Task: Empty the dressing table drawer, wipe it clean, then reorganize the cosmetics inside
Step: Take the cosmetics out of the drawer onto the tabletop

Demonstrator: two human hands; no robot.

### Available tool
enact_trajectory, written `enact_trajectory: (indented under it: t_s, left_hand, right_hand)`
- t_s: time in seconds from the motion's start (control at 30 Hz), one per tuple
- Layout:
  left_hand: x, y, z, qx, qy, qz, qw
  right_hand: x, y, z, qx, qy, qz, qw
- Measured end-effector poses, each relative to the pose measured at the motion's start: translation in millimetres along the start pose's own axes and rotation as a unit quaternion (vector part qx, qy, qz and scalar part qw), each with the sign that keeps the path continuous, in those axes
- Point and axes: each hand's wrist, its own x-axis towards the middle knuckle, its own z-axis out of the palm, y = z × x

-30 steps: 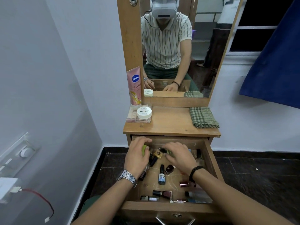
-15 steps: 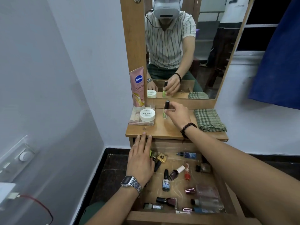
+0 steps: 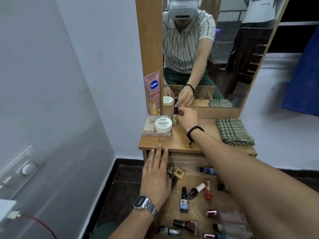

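Observation:
The open wooden drawer (image 3: 196,162) holds several scattered nail polish bottles, among them a dark teal one (image 3: 184,200) and a maroon one with a white cap (image 3: 196,191). My right hand (image 3: 187,119) is up on the dressing table top (image 3: 183,140), fingers pinched on the black cap of a small green nail polish bottle (image 3: 175,116) that stands next to the white jar. My left hand (image 3: 156,178) lies flat with spread fingers over the drawer's left side, fingertips touching the table's front edge and partly covering a gold-capped bottle (image 3: 178,173).
A white nail polish remover jar (image 3: 163,124) sits on a clear case (image 3: 151,129) at the top's left, with a pink Vaseline tube (image 3: 153,95) behind. A folded green checked cloth (image 3: 233,131) lies at the right. The mirror (image 3: 215,54) rises behind; a wall is close on the left.
My right hand rose out of the drawer with the green bottle and set it on the table top beside the white jar. My left hand opened and flattened over the drawer's left side.

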Motion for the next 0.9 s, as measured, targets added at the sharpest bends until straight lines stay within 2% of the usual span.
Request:
enact_trajectory:
  t_s: [0.2, 0.3, 0.37, 0.43, 0.53, 0.6, 0.7, 0.9]
  left_hand:
    - [1, -1, 1, -0.001, -0.001, 0.003, 1.0]
    - [1, -2, 0, 0.002, -0.001, 0.004, 1.0]
    - [1, -2, -1, 0.002, -0.003, 0.003, 1.0]
    - [1, -2, -2, -0.001, -0.004, 0.004, 1.0]
    - [0, -2, -3, 0.003, -0.012, 0.003, 1.0]
    - [0, -2, -3, 0.004, -0.012, 0.002, 1.0]
    - [1, -1, -3, 0.004, -0.016, -0.001, 1.0]
    - [0, -1, -7, 0.007, -0.02, -0.003, 1.0]
  right_hand:
    - [-1, 1, -2, 0.006, 0.003, 0.012, 1.0]
    - [-12, 2, -12, 0.044, 0.046, 0.013, 0.998]
    - [-26, 2, -23, 0.046, 0.087, -0.033, 0.995]
    - [-47, 5, -37, -0.005, 0.09, -0.142, 0.986]
    - [-89, 6, -55, -0.086, -0.023, -0.308, 0.947]
    - [-116, 10, -58, -0.166, -0.131, -0.357, 0.91]
    - [-139, 31, -43, -0.285, -0.27, -0.344, 0.853]
    - [-149, 69, -11, -0.314, -0.303, -0.255, 0.863]
